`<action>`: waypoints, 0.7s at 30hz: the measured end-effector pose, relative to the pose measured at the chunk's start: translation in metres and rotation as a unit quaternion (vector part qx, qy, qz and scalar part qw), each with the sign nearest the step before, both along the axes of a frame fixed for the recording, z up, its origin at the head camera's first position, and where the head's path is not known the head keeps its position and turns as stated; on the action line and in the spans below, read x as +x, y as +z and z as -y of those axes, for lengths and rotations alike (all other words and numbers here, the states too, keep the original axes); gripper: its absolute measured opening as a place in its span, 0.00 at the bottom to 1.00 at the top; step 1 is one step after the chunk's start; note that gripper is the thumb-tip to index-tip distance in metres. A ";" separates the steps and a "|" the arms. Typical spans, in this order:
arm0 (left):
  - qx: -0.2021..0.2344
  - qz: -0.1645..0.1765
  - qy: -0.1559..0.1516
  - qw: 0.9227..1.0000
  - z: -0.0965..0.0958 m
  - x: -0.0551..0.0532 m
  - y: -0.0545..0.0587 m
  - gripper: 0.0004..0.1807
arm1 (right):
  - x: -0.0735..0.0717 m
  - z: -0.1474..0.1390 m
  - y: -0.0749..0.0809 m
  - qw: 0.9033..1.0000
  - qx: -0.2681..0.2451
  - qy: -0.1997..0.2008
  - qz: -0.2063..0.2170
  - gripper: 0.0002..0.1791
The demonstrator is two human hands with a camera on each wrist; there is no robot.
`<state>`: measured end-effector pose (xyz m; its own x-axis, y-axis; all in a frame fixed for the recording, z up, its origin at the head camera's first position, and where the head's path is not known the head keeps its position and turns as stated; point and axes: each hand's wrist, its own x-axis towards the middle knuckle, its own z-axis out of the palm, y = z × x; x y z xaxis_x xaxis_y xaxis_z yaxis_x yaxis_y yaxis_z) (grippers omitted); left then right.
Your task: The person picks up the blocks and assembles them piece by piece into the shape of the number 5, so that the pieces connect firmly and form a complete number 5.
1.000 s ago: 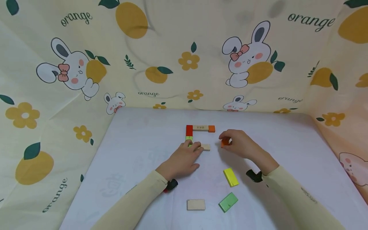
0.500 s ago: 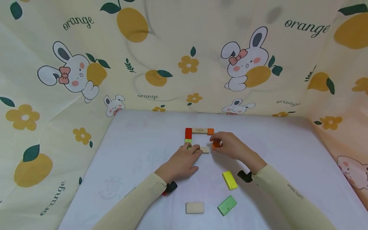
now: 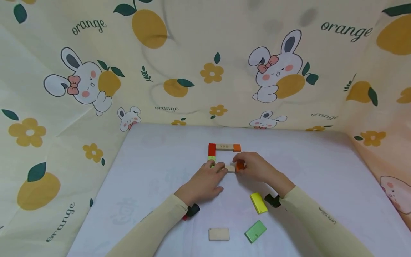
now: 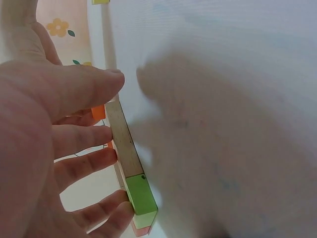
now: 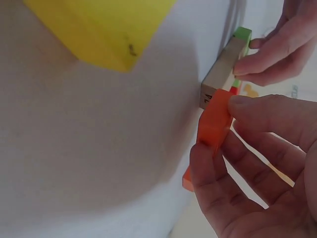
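Orange block (image 5: pixel 214 121): painted wood, smooth, matt. Plain block (image 5: pixel 221 74): bare wood, grain visible, matt. Yellow block (image 5: pixel 99 27): painted, slight sheen. Tabletop (image 3: pixel 154 171): smooth matt sheet. Backdrop (image 3: pixel 205 64): printed cloth, creased.

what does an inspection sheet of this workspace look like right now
surface: pale table, flat.
job's things: orange block pinched by right hand, set against the end of the plain wood block that the left hand touches; red block, printed wood block and small orange block lined up behind.
clutter: yellow block, green block, plain block lying loose.
hands: left fingers straight, right curled round block.
cables: nothing seen.
surroundings: rabbit-and-orange cloth on three sides.
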<state>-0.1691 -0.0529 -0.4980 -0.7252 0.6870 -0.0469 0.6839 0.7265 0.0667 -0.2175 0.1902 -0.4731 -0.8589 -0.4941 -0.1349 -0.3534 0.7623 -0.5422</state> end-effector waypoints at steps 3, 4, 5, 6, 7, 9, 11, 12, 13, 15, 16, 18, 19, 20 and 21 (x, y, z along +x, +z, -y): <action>0.001 0.002 0.000 1.000 -0.001 0.000 0.001 0.35 | 0.001 0.000 -0.001 1.000 0.003 -0.001 -0.001 0.20; 0.001 0.002 0.000 1.000 -0.001 0.000 0.001 0.35 | 0.001 0.000 -0.002 1.000 0.002 -0.001 -0.001 0.20; 0.000 0.003 0.001 1.000 -0.001 0.000 0.000 0.35 | 0.001 0.001 -0.003 1.000 0.001 -0.002 0.000 0.20; -0.001 0.003 0.001 1.000 0.000 -0.001 -0.001 0.35 | 0.001 0.001 -0.003 1.000 0.000 -0.001 0.001 0.20; -0.002 0.003 0.000 1.000 0.000 -0.001 -0.001 0.35 | 0.001 0.001 -0.004 1.000 -0.001 0.000 0.003 0.19; -0.005 0.003 0.000 1.000 0.000 -0.001 -0.002 0.35 | 0.000 0.002 -0.006 1.000 -0.002 0.002 0.006 0.19; -0.007 0.003 0.002 1.000 0.000 -0.001 -0.002 0.36 | 0.000 0.002 -0.007 1.000 -0.002 0.002 0.007 0.19; -0.007 0.003 0.002 1.000 0.000 -0.001 -0.002 0.36 | 0.000 0.002 -0.007 1.000 -0.002 0.003 0.008 0.19; -0.008 0.002 0.003 1.000 0.000 0.000 -0.002 0.36 | 0.000 0.002 -0.008 1.000 -0.002 0.003 0.008 0.19; -0.008 0.004 0.004 1.000 0.000 0.000 -0.001 0.36 | 0.000 0.002 -0.009 1.000 -0.002 0.003 0.008 0.19; -0.008 0.005 0.004 1.000 0.000 0.001 0.000 0.36 | 0.000 0.002 -0.009 1.000 -0.001 0.002 0.008 0.19; -0.010 0.007 0.003 1.000 0.000 0.001 0.001 0.36 | 0.000 0.003 -0.010 1.000 0.001 0.002 0.009 0.19; -0.010 0.007 0.002 1.000 0.000 0.001 0.002 0.36 | -0.001 0.003 -0.010 1.000 0.000 0.001 0.008 0.19; -0.010 0.006 0.002 1.000 0.000 0.001 0.003 0.36 | 0.000 0.003 -0.010 1.000 0.000 0.002 0.006 0.19; -0.011 0.004 0.003 1.000 0.000 0.001 0.005 0.36 | -0.001 0.004 -0.009 1.000 -0.001 0.004 0.002 0.19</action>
